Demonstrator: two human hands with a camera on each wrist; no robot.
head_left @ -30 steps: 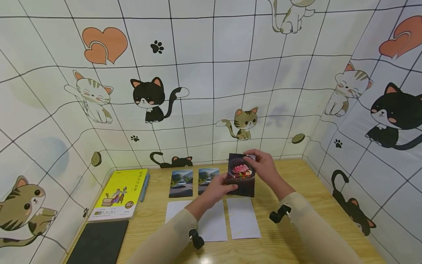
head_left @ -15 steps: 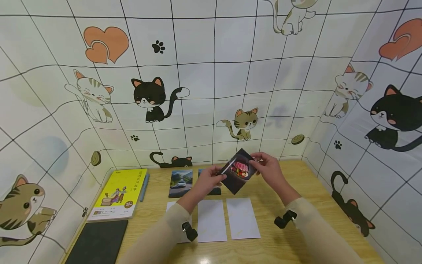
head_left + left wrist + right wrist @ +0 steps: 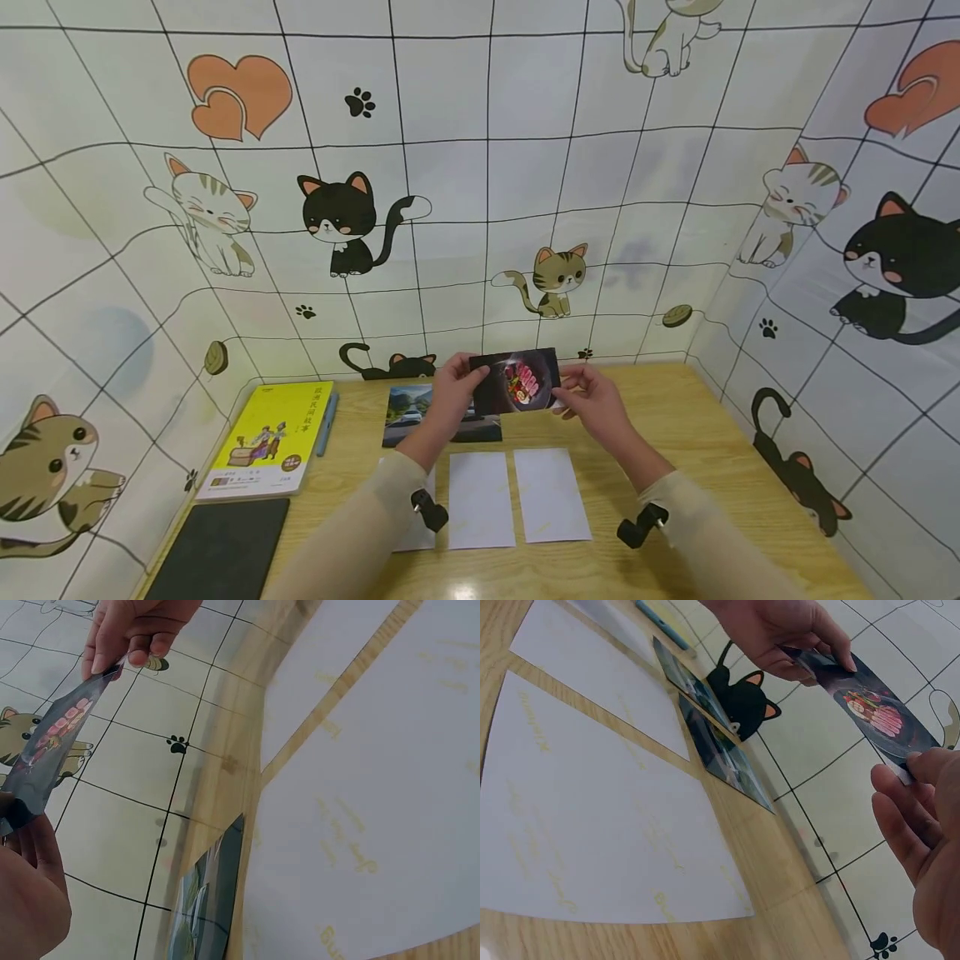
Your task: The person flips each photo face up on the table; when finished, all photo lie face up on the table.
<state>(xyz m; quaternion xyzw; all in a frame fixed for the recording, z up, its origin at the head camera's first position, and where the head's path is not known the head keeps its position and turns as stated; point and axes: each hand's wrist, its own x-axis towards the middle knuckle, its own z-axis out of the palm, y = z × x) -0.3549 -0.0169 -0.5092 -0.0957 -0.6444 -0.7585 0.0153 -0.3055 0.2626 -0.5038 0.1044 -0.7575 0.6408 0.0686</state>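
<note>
Photo of a food dish (image 3: 516, 383), dark-edged, is up off the wooden table (image 3: 652, 450), centre of the frame, just below mid-height. Left hand (image 3: 450, 390) pinches its left end, thumb on the printed face; right hand (image 3: 596, 398) pinches its right end near the lower corner. Neither hand is spread wide; neither is nearer, both touch it.

Relation to note: the food photo's long axis runs crosswise, hand to hand, right end slightly higher. The white sheets (image 3: 482, 500) at lower centre lie with long sides running up the frame. My judgement: any further handling turns on that crossed lie.

From the head, the food photo and left hand cover parts of the two car photos (image 3: 480, 432) left of centre. The right wrist view shows both, side by side, narrow gap between, plus a pale corner by the right thumb; print or backing, cannot tell. Left wrist view shows the food photo bowed near the left thumb. Yellow lettering on the sheets reads far stronger from the wrists.
</note>
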